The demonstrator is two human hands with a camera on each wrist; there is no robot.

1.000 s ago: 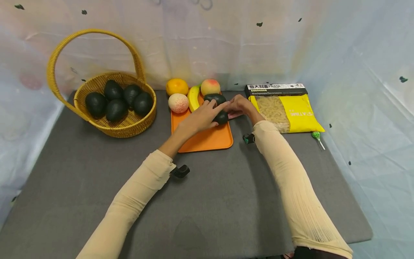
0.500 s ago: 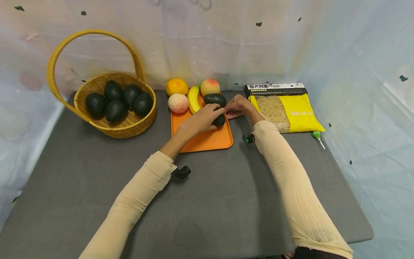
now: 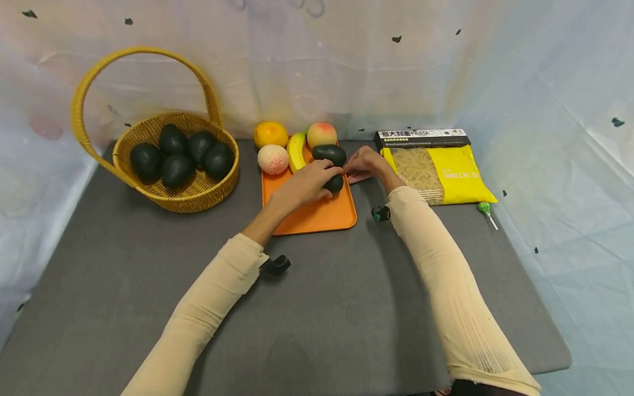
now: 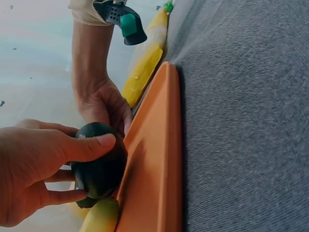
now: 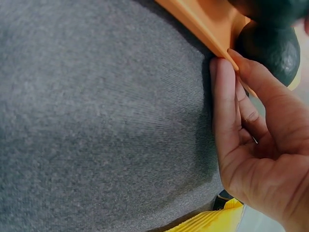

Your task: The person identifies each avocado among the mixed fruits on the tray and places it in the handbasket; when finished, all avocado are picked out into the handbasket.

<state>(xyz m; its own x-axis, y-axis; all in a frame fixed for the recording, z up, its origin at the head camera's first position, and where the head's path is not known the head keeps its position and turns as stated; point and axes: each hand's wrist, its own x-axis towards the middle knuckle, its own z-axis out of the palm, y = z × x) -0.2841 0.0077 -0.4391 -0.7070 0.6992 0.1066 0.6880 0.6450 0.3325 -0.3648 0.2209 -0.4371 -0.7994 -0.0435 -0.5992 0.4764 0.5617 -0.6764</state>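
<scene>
My left hand (image 3: pixel 308 184) grips a dark green avocado (image 4: pixel 101 166) from above, thumb on the near side and fingers spread over it. That avocado is over the right part of an orange tray (image 3: pixel 317 217). A second avocado (image 3: pixel 329 154) lies just behind it, beside a banana (image 3: pixel 296 151). My right hand (image 5: pixel 260 130) pinches the tray's right rim between thumb and fingers. At the tray's back are a red-tinged peach (image 3: pixel 322 135), a pale speckled peach (image 3: pixel 273 159) and an orange (image 3: pixel 271 134).
To the left stands a handled wicker basket (image 3: pixel 190 204) with several avocados (image 3: pixel 178 170). At the right lie a yellow pasta bag (image 3: pixel 458 176), a black pasta box (image 3: pixel 423 138) and a green lollipop (image 3: pixel 484 208). A curtain (image 3: pixel 317 66) hangs behind the grey table (image 3: pixel 327 308).
My left hand has shifted the held avocado slightly left and toward me, uncovering the avocado behind it. My right hand has edged slightly left at the tray's rim.
</scene>
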